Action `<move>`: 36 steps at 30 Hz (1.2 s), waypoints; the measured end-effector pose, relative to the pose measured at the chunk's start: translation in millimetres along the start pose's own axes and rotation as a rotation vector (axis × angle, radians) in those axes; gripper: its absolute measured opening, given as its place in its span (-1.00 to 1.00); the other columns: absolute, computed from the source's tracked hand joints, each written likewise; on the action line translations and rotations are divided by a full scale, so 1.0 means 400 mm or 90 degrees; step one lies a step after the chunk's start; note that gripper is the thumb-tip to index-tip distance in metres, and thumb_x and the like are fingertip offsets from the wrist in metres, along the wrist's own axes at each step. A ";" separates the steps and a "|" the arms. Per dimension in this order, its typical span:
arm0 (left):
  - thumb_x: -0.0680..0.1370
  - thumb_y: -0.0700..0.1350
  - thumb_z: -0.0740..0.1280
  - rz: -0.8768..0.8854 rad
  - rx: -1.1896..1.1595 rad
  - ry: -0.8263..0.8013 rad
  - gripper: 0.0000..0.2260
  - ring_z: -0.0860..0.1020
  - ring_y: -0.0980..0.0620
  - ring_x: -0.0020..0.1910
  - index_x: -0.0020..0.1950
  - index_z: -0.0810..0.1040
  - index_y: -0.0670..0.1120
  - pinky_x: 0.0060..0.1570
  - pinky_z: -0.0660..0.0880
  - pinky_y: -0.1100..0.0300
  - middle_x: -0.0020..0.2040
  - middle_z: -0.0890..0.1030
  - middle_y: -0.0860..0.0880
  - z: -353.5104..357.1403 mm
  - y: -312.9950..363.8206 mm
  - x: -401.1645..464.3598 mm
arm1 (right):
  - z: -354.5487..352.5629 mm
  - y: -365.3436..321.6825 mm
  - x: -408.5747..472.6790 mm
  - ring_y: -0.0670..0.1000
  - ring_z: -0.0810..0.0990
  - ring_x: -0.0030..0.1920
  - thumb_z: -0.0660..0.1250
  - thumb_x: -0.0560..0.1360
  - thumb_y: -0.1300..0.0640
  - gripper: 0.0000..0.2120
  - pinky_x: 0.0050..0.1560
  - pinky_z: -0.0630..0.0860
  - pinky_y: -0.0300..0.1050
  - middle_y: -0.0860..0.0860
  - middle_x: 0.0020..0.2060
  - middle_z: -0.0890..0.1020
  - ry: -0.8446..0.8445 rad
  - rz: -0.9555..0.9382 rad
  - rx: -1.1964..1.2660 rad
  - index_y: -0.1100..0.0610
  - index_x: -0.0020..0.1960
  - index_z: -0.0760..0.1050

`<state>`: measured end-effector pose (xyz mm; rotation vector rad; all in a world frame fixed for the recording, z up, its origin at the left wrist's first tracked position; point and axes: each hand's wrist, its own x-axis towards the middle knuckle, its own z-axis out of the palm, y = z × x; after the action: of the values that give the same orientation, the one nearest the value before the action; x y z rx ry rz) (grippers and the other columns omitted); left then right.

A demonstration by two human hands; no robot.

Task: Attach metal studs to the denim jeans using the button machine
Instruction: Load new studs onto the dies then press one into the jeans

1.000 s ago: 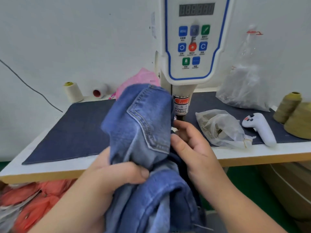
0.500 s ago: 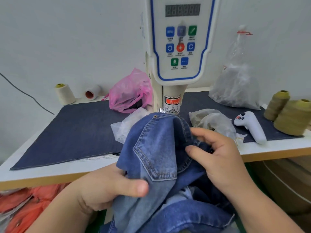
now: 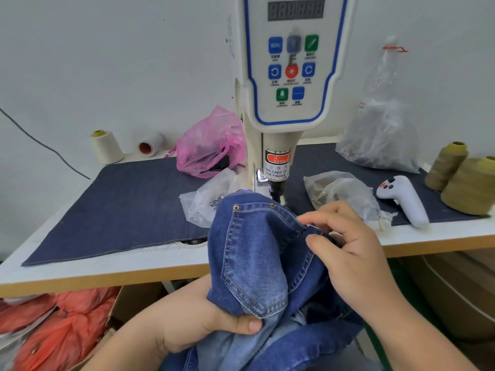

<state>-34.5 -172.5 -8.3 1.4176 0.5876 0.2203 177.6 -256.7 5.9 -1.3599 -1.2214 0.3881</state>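
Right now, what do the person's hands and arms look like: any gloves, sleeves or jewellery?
Both hands, left and right, are bare: no gloves, rings or watch visible. Both forearms show uncovered to the frame edge, no sleeves in view. Nails are short and unpainted.

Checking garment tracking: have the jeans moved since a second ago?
Yes. The jeans dropped: earlier they covered the machine's warning label; now that label is exposed and the pocket's top edge sits below it.

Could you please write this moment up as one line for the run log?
left hand: grips jeans low | right hand: pinches pocket edge | studs: two on pocket | button machine: just behind jeans
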 end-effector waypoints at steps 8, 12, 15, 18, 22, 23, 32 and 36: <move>0.45 -0.22 0.54 0.047 0.184 0.003 -0.53 0.51 0.46 0.16 0.20 0.53 0.22 0.02 0.39 0.60 0.12 0.58 0.44 0.022 0.010 0.005 | -0.001 0.028 0.011 -0.19 0.45 -0.30 0.43 0.48 0.12 -0.85 -0.23 0.37 -0.35 -0.12 -0.25 0.54 -0.092 0.084 -0.079 0.01 -0.23 0.49; 0.44 -0.15 0.55 0.033 0.099 -0.112 -0.57 0.52 0.21 0.30 0.23 0.63 0.21 0.23 0.44 0.35 0.25 0.62 0.20 0.003 -0.001 0.000 | -0.003 0.025 0.013 -0.06 0.45 -0.30 0.34 0.55 0.11 -0.85 -0.21 0.43 -0.13 0.06 -0.31 0.54 -0.067 0.079 -0.004 0.01 -0.20 0.47; 0.46 0.05 0.51 0.062 -0.034 -0.213 -0.45 0.47 -0.07 0.38 0.39 0.52 -0.10 0.41 0.34 -0.04 0.35 0.56 -0.08 -0.013 -0.012 -0.011 | -0.001 0.021 0.015 -0.08 0.40 -0.33 0.32 0.57 0.17 -0.83 -0.25 0.38 -0.16 0.02 -0.39 0.46 -0.038 0.045 0.027 0.03 -0.19 0.44; 0.11 0.34 0.61 0.001 -0.070 0.031 -0.15 0.65 -0.03 0.15 0.25 0.61 -0.14 0.40 0.38 -0.14 0.13 0.69 -0.13 -0.034 0.006 -0.009 | -0.005 0.004 0.017 0.15 0.43 -0.34 0.36 0.55 0.13 -0.85 -0.25 0.42 -0.01 0.20 -0.35 0.51 -0.046 0.021 0.061 0.04 -0.19 0.48; 0.22 0.46 0.37 0.156 0.140 0.353 -0.49 0.64 0.18 0.02 0.01 0.63 0.18 -0.02 0.51 0.32 0.03 0.68 0.13 -0.022 0.075 -0.021 | -0.005 -0.030 0.022 0.06 0.49 -0.38 0.41 0.39 0.06 -0.95 -0.27 0.46 -0.17 0.09 -0.37 0.58 -0.105 -0.007 0.055 0.00 -0.19 0.54; 0.24 0.45 0.33 0.210 0.225 0.411 -0.54 0.60 0.27 -0.01 0.01 0.59 0.24 -0.08 0.45 0.44 0.02 0.64 0.21 -0.021 0.093 -0.028 | 0.001 -0.038 0.020 -0.08 0.49 -0.38 0.43 0.38 0.08 -0.95 -0.29 0.44 -0.29 0.01 -0.38 0.58 -0.133 -0.021 0.034 -0.02 -0.19 0.56; 0.40 0.10 0.52 0.174 0.729 0.127 -0.78 0.49 0.19 -0.13 -0.06 0.57 0.11 -0.17 0.39 0.34 -0.17 0.54 0.13 0.032 0.168 0.003 | 0.028 -0.060 -0.007 -0.19 0.52 -0.31 0.54 0.32 0.20 -0.77 -0.24 0.40 -0.41 -0.17 -0.33 0.60 -0.271 -0.032 -0.022 -0.03 -0.16 0.54; 0.41 0.01 0.54 0.144 0.599 0.094 -0.79 0.43 0.18 -0.37 -0.18 0.51 0.04 -0.34 0.33 0.28 -0.31 0.52 0.05 0.037 0.159 -0.001 | -0.005 -0.061 -0.005 -0.15 0.57 -0.12 0.53 0.22 -0.07 -0.64 -0.08 0.50 -0.31 -0.18 -0.13 0.60 -0.276 0.024 -0.064 -0.18 -0.03 0.53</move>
<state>-14.8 -175.4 53.8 2.3997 0.6868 0.2408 168.2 -265.6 26.9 -1.4304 -1.5886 0.6807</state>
